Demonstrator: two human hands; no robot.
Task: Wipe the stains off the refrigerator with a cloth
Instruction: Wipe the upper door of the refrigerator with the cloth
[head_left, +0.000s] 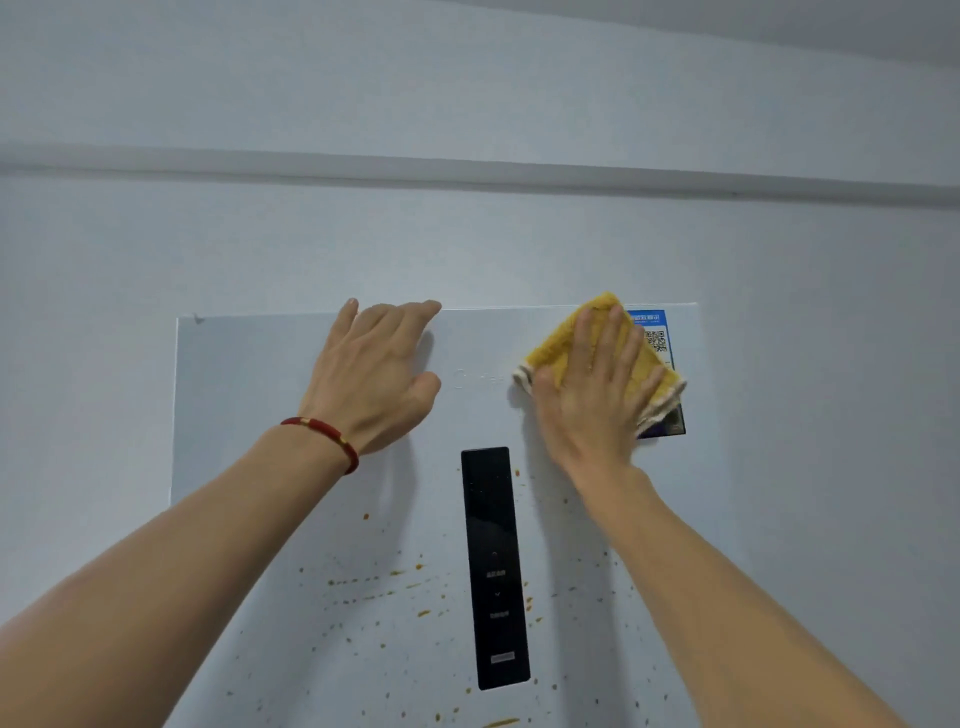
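Yellow cloth half-covers blue sticker; stains flank black panel.

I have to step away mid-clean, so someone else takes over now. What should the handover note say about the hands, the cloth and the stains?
Left hand: flat against the refrigerator near its top edge, holding nothing.
Right hand: fingers straight, pressing the yellow cloth on the door's upper right, partly over the blue sticker.
Done: upper door looks clean.
Left: orange stains are spattered lower down, on both sides of the black control panel.
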